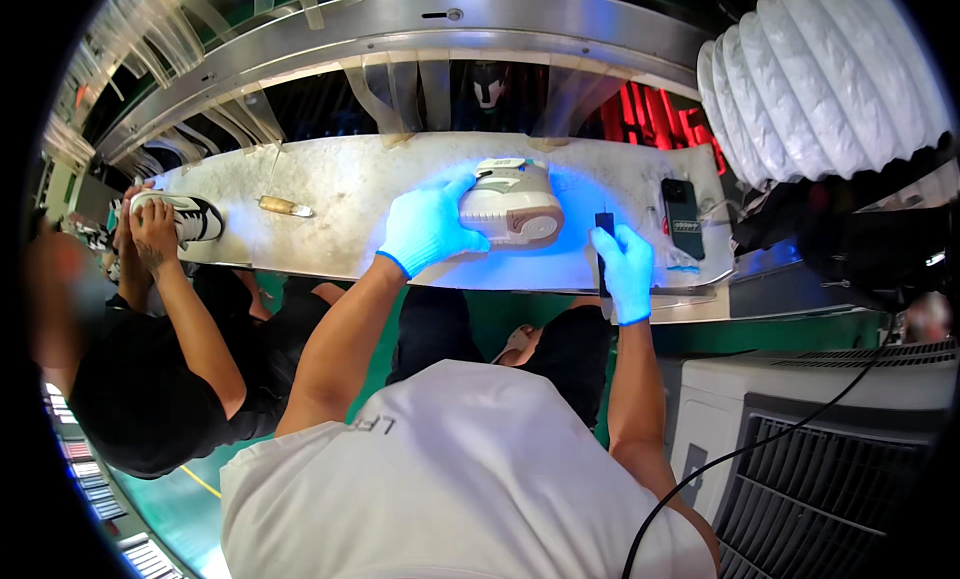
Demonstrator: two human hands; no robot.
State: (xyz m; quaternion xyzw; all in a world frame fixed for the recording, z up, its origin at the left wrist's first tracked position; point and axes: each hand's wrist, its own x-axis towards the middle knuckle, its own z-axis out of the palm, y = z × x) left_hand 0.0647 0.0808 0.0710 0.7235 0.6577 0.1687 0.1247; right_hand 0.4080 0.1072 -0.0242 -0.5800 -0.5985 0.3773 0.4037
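Observation:
A light beige sneaker [508,207] lies on its side on the pale worktop, its sole toward me. My left hand [428,224], in a white glove lit blue, grips the shoe's left end with thumb and fingers spread around it. Blue light falls over the shoe and the worktop around it. To the right and apart from the shoe, my gloved right hand [627,269] is closed on a slim black stick-shaped tool [604,241], held upright. The tool's exact kind cannot be made out.
A wooden-handled tool [285,207] and a dark phone [683,217] lie on the worktop [340,169]. At left a co-worker's hands [155,234] hold another sneaker [190,219]. Behind runs a conveyor with a metal rail [480,19]; a white ribbed duct [815,84] hangs at right.

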